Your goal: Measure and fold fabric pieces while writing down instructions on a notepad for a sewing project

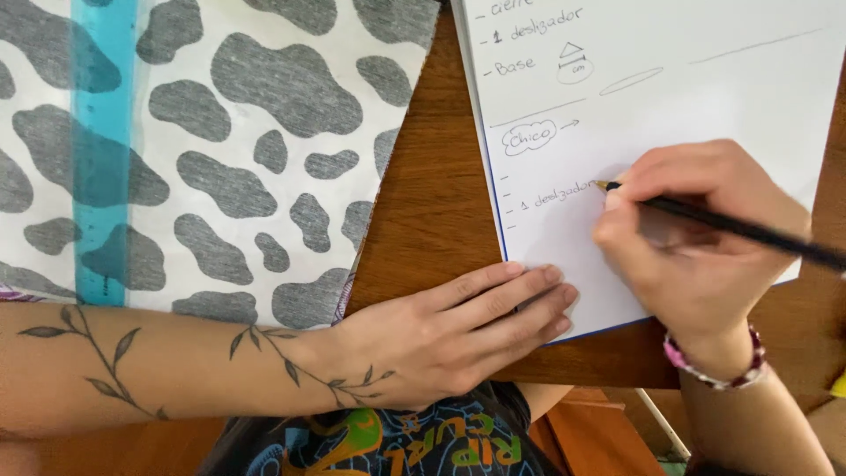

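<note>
1. Wooden bench point(432, 203) lies under both hands.
2. Spotted fabric point(238, 150), blue ruler point(104, 150) on it, lies beyond the left forearm.
3. White paper point(670, 97): left hand point(441, 339) flat, fingers together, pinning its near corner.
4. Right hand point(696, 247) grips pencil point(731, 227), tip on the paper.

You look down on a brown wooden table point(432, 203) with a visible grain. At its left side lies a white fabric with grey cow-like spots point(229, 159), and a see-through blue ruler point(104, 150) rests on it. Below the near edge you see an orange-brown floor point(599, 432). The light is soft and even.
</note>
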